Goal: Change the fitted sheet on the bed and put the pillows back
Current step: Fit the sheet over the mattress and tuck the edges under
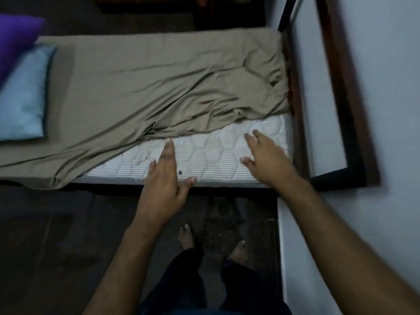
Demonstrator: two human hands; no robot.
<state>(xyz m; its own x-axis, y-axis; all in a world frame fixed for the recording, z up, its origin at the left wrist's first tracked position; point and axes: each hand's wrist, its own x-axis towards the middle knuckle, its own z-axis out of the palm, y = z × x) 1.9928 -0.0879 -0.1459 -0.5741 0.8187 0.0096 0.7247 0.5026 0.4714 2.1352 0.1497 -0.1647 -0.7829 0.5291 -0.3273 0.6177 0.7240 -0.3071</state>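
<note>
The person stands barefoot at the near side of the bed, both arms reaching forward over the mattress (227, 151). The olive-brown fitted sheet (147, 87) covers most of the bed but is pulled off the near right corner, where it lies bunched in diagonal folds, leaving a wedge of the white quilted mattress bare. The sheet's loose edge runs from the near left edge of the bed up toward the right side, by the dark wooden bed frame (295, 105). The left hand (166, 178) is over the near edge of the bare mattress, its grip spread, fingers straight and pointing toward the sheet's edge, the longest fingertip just beside the fabric; it holds nothing. The right hand (266, 155) is over the bare mattress near the right corner, its grip also spread with fingers fanned apart and holding nothing; whether either palm presses on the mattress cannot be told. At the left end of the bed a light blue pillow (25, 94) lies on the sheet, and a purple pillow (16, 39) sits partly on top of it, cut by the picture's edge. A pale wall (375, 87) runs along the right side, and the floor (56, 246) below is dark.
</note>
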